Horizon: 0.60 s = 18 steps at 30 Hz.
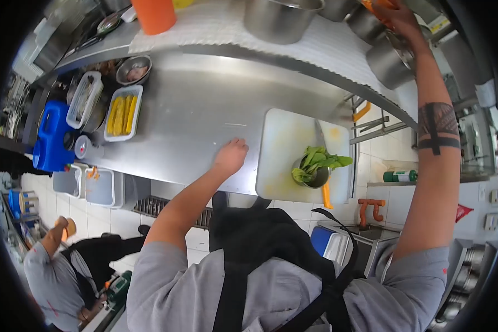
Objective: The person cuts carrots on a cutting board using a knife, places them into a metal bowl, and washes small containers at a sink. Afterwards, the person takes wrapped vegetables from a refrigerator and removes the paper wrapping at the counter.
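My left hand [232,156] rests on the steel worktop [205,105], its fingers curled in with nothing visible in them. My right hand [402,21] is raised to the shelf at the upper right, its fingers round an orange object [380,12] whose kind I cannot make out, above the metal pots. On the white cutting board [276,149] stands a small metal bowl [320,178] with green leaves [315,160] in it. A knife with a yellow-orange handle [327,195] lies partly beneath the bowl and leaves.
Above the worktop, the shelf [216,36] carries an orange container [153,15] and large pots [281,19]. At left are a tray of yellow strips [122,115], a metal bowl [133,71] and a blue jug [53,135]. Another person [66,271] works at lower left.
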Tool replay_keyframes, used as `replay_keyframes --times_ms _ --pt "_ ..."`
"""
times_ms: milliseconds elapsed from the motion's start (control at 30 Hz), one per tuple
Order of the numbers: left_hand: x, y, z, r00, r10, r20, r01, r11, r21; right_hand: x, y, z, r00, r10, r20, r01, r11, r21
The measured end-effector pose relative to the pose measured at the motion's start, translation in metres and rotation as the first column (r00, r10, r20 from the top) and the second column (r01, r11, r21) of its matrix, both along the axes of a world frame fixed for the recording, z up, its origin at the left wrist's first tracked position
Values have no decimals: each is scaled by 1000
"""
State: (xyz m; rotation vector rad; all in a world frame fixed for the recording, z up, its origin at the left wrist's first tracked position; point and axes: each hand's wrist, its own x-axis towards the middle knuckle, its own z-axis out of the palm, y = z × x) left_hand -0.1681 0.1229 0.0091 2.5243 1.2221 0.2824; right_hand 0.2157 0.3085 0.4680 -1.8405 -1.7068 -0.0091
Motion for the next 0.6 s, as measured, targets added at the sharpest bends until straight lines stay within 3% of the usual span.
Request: replay_keyframes --times_ms 100,133,200,233,267,300,333,367,400,433,500,533,600 --pt "-9 -5 0 1000 1 12 -2 993 119 -3 -19 8 992 43 121 -52 996 73" --pt "-11 -5 -2 1000 12 8 -12 993 115 28 -17 13 979 -11 204 -14 992 122" --pt "-18 -1 -7 982 -108 158 58 955 292 62 -3 19 929 -117 351 34 972 233" --pt "-21 0 -8 985 -85 152 38 957 287 33 -32 22 932 -145 333 44 955 294" --pt "-23 1 -9 995 -86 55 76 983 169 -9 -88 27 934 -173 313 54 933 355" --pt "-26 1 -10 994 -101 -38 103 994 41 -36 -124 25 961 -152 232 58 928 368" --pt "-32 -4 -6 995 -88 -42 89 995 35 -61 -160 7 996 10 94 -47 916 399" --pt "-37 -10 2 998 -46 -30 42 994 -103 -66 -189 -16 981 186 47 -190 911 366" --pt "-42 -14 6 1000 -5 -24 -1 972 -235 -77 -224 -42 940 340 -6 -330 916 227" --pt "-50 -21 4 1000 -8 -29 1 972 -235 -96 -259 -81 766 509 -392 -503 855 127" --pt "-70 -39 -1 991 -129 39 129 991 -17 -139 -298 -156 717 482 -504 -675 662 -327" --pt "-76 -44 0 989 -147 32 147 989 -20 -169 -306 -193 593 392 -704 -781 493 -384" --pt "-89 -59 1 985 -138 107 127 986 107 -200 -334 -328 502 4 -865 -838 248 -485"
